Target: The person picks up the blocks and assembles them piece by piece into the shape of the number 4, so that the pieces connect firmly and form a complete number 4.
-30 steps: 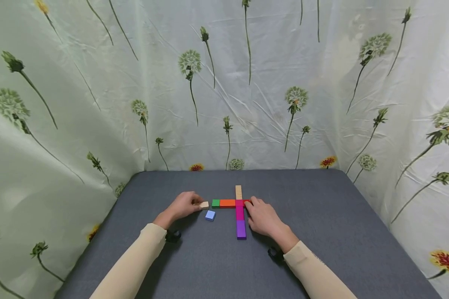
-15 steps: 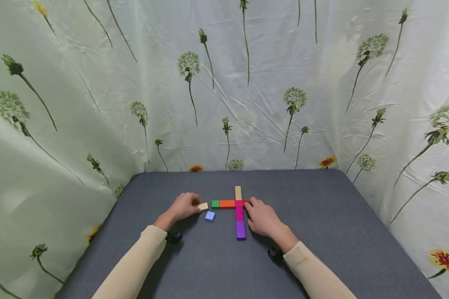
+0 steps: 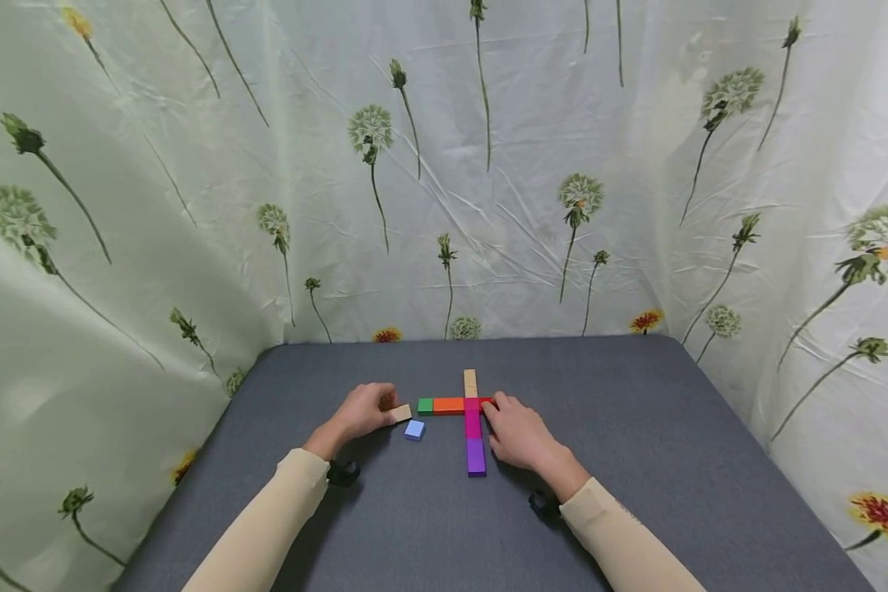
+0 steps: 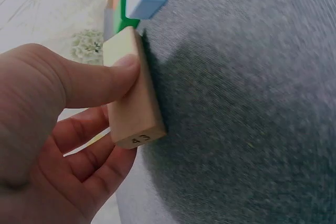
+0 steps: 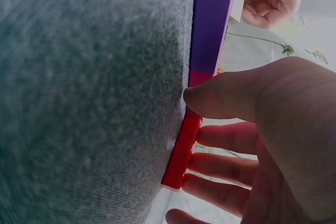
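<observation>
My left hand [image 3: 364, 409] pinches a plain wooden block [image 3: 401, 413] between thumb and fingers; the left wrist view shows small dark print on the end of this wooden block [image 4: 137, 114]. Just in front of it lies a blue block [image 3: 414, 430]. A cross of blocks lies to the right: green [image 3: 425, 407], orange [image 3: 448, 406], magenta [image 3: 473, 421], purple [image 3: 476, 458] and a wooden one [image 3: 470, 382] at the top. Fairly straight fingers of my right hand [image 3: 518, 430] touch the red block [image 5: 181, 153] on the cross's right side, its thumb beside the magenta part.
The blocks lie on a dark grey table [image 3: 444, 526]. A pale curtain [image 3: 518, 247] with dandelion prints hangs behind and along both sides. Black bands [image 3: 344, 473] sit at both wrists.
The wooden block in my left hand has turned slightly and shifted a little toward me. My right hand stays at the red block. The head view tilts slightly.
</observation>
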Motion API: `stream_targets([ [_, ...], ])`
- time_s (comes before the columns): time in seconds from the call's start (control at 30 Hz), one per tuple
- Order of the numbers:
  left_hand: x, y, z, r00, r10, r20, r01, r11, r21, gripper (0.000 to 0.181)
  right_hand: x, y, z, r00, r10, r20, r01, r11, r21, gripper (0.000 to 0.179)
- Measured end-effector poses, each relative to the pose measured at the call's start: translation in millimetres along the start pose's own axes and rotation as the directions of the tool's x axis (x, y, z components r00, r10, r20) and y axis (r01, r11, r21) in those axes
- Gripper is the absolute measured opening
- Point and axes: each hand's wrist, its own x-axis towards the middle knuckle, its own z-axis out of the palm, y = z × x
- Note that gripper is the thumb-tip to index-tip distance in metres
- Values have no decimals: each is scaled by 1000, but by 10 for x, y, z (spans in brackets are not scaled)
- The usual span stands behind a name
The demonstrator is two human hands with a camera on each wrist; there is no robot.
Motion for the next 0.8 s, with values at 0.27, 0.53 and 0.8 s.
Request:
stream_targets([
  [0.27,-3,28,-20,1000,-7,13,8,1000,-10,20,-3,-7,-2,1000,-2,3,2,1000,2,51],
  [0.53,-19,28,-54,1000,-22,17,23,999,-32,20,-6,-12,23,1000,-7,-4,7,1000,-7,51],
  [0.8,-20,-5,-112,1000,-30,5,30,998,-61,19,-12,-17,19,1000,-9,-8,9,1000,-7,51],
])
